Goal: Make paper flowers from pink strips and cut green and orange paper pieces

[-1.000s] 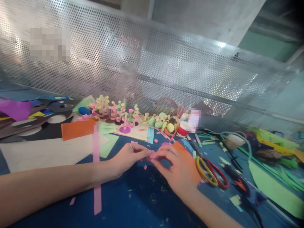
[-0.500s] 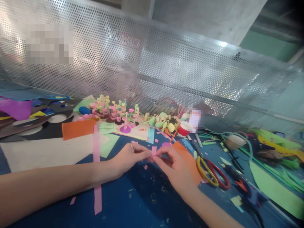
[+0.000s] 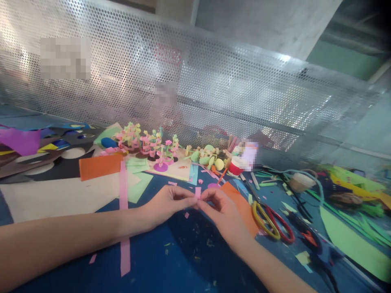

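Between the fingertips of both hands is a small pink strip (image 3: 198, 191), its upper end standing up above the fingers. My left hand (image 3: 172, 202) pinches its lower part from the left. From the right, my right hand (image 3: 220, 208) pinches the same piece, and the fingertips of the two hands meet there. The strip's lower end is hidden by the fingers. A long pink strip (image 3: 124, 254) lies under my left forearm. Beside my right hand is an orange sheet (image 3: 241, 207), with red-and-yellow-handled scissors (image 3: 271, 221) to its right.
Small pink and green paper-like plants (image 3: 152, 142) stand at the back before a perforated metal screen (image 3: 198, 85). A glue gun (image 3: 317, 240) with its cable lies at the right, near a green sheet (image 3: 351, 244). Scraps litter the blue table (image 3: 159, 264). A beige sheet (image 3: 61, 199) lies left.
The fingertips of both hands have drawn slightly closer together around the pink strip, and less of it shows above them. The surrounding things have not moved.
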`<state>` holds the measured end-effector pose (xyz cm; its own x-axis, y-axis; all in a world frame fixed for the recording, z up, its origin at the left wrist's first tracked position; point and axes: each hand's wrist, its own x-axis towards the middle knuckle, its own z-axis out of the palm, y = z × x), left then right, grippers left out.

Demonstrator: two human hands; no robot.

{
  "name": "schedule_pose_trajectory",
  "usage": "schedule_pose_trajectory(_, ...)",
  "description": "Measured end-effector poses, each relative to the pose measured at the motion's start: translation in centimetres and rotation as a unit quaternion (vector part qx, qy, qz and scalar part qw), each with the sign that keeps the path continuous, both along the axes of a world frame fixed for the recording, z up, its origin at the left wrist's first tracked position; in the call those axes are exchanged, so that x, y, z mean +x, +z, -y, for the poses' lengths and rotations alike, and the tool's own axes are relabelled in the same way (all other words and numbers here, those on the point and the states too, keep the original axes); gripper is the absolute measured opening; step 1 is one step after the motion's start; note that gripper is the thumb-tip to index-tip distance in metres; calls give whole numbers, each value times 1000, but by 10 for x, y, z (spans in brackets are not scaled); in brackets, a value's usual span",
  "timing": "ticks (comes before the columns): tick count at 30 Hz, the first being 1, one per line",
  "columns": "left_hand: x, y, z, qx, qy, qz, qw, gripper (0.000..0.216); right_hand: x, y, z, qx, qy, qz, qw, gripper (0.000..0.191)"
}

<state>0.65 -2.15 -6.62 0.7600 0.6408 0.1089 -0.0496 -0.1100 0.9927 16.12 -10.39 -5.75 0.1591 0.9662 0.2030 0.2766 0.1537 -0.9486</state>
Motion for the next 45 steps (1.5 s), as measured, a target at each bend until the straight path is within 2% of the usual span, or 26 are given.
schedule_pose_trajectory(5,1,-3,-1,14,12,-18,1000,24,1,-1,-2,10,0,-8,1000,14)
schedule_pose_trajectory(12,0,-1,5,141,40,-81,986,23,4,-3,-3,-13,4,44,999,12)
schedule_pose_trajectory(15,-1,-1,7,168,54,-87,980,22,4,-2,-1,-1,-14,56,998,12)
schedule_pose_trajectory(22,-2,0,9,182,69,-90,977,19,-2,3,1,4,-35,69,997,12)
schedule_pose_trajectory(34,-1,1,9,170,76,-89,979,20,-2,1,1,3,-29,65,997,12)
schedule_pose_trajectory(38,-2,1,9,181,77,-99,975,20,-1,-2,3,77,-65,116,988,12)
schedule_pose_trajectory(42,-2,1,10,192,80,-97,973,17,2,0,7,164,-76,262,948,2)
schedule_pose_trajectory(45,-3,1,10,205,91,-96,970,17,3,3,8,194,-64,323,924,7)
